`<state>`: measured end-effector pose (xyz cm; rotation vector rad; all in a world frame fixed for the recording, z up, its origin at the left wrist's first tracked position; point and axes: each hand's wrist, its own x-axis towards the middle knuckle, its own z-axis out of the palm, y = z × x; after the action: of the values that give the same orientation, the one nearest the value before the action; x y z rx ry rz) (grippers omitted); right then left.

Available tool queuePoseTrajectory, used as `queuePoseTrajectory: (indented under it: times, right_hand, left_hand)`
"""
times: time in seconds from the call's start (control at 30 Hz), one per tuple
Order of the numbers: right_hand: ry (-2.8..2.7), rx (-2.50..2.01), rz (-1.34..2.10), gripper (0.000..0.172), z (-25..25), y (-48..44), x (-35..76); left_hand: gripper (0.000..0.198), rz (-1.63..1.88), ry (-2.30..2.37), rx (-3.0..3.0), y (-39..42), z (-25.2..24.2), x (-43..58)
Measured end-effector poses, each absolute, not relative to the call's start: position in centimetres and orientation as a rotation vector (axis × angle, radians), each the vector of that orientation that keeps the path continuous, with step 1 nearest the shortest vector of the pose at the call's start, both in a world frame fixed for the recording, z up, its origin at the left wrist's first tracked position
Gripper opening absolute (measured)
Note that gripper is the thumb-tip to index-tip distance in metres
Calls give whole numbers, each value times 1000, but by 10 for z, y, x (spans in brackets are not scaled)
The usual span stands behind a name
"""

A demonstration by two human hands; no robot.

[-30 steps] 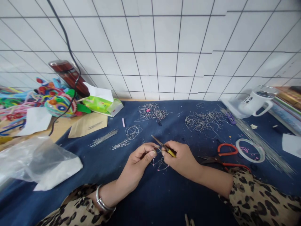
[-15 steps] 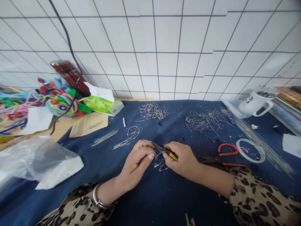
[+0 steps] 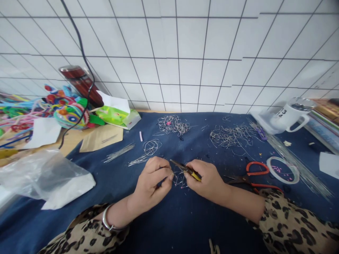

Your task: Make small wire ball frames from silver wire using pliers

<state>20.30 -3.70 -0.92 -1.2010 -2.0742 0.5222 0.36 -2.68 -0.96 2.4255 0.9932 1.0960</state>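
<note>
Sleeves: leopard-print, at the bottom edge; a silver bracelet (image 3: 106,220) sits on the left wrist.
Cloth: a dark blue cloth (image 3: 185,218) covers the table under both hands.
Left hand: the left hand (image 3: 152,180) has its fingertips pinched shut on the wire piece (image 3: 179,179).
Wire piece: a small tangle of thin silver wire with pink specks, held between the two hands just above the cloth.
Right hand: the right hand (image 3: 206,178) is closed around the yellow-handled pliers (image 3: 186,169) (the tips point left, over the wire piece towards the left fingers).
Right of the hands: red-handled scissors (image 3: 251,176) lie near the right wrist, a tape ring (image 3: 283,170) just beyond them.
Left: a crumpled plastic bag (image 3: 45,176).
Mid-table: a bundle of straight wires (image 3: 119,152) and a looped wire shape (image 3: 150,146).
Far: two wire tangles (image 3: 173,125), a tissue pack (image 3: 116,114), a white mug (image 3: 290,114), and the tiled wall (image 3: 185,53).
</note>
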Motion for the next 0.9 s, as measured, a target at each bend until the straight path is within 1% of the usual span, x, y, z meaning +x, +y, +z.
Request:
queuePoseTrajectory:
  times: [0.3,0.43,0.6,0.73,0.9]
  right_hand:
    - [-2085,-1220,515,6,-12,-36,203]
    - [-2073,-1239,518,7,-11,-36,202]
    - [-2048,-1279,520,7,-12,-37,202]
    - [-2046,-1307,536,8,-12,-37,202]
    - [-2050,-1295,555,8,-11,-37,201]
  left_hand:
    - [14,1011,995,2653,-23,-13,4]
    - [23,1015,940,2694,-24,-17,2]
    - [33,1020,894,2584,-28,-20,3]
    - [32,1015,807,2477,-29,-19,6]
    - [24,1026,810,2367,-28,-13,9]
